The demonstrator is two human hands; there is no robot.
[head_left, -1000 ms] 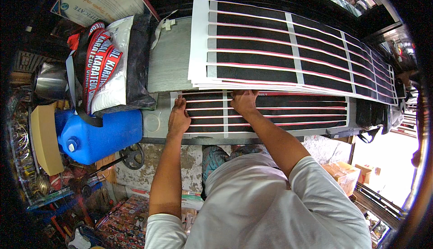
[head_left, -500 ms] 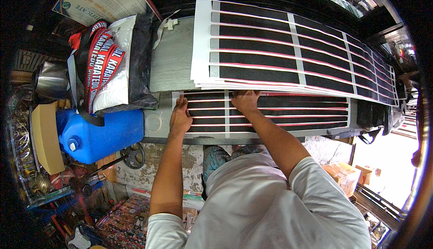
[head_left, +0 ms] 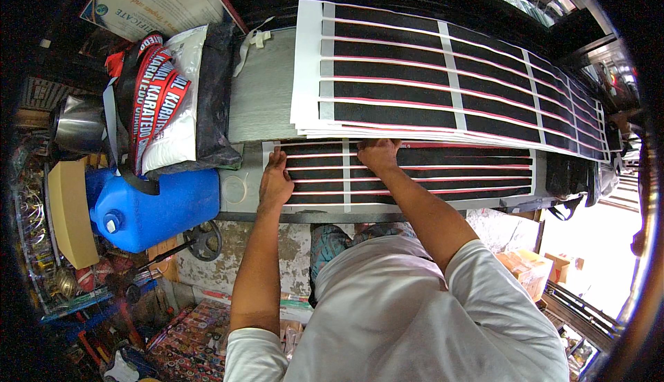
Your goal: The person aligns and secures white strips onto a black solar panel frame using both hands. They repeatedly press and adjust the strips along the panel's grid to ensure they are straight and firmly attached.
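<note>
A black sheet with red-and-white lengthwise stripes (head_left: pixel 318 187) lies on the grey work surface in front of me. My left hand (head_left: pixel 276 183) rests on its left end, fingers stretched forward near the upper corner. Farther right, my right hand (head_left: pixel 378 156) is at the sheet's far edge with its fingers curled down; whatever they may pinch is hidden. Just right of that hand, a red band (head_left: pixel 443 145) with white lettering runs along the far edge. Beyond both hands, a stack of similar striped sheets with white margins (head_left: pixel 308 70) overhangs slightly.
At left stand a blue plastic jerrycan (head_left: pixel 166 205) and a white-and-black package (head_left: pixel 181 98) draped with red lettered straps (head_left: pixel 155 91). A clear tape-like ring (head_left: pixel 234 189) lies beside the sheet. Cardboard boxes (head_left: pixel 527 271) sit low at right.
Both hands keep nearly the same places on the sheet. The whole view has shifted very slightly; nothing has plainly been taken hold of or let go.
</note>
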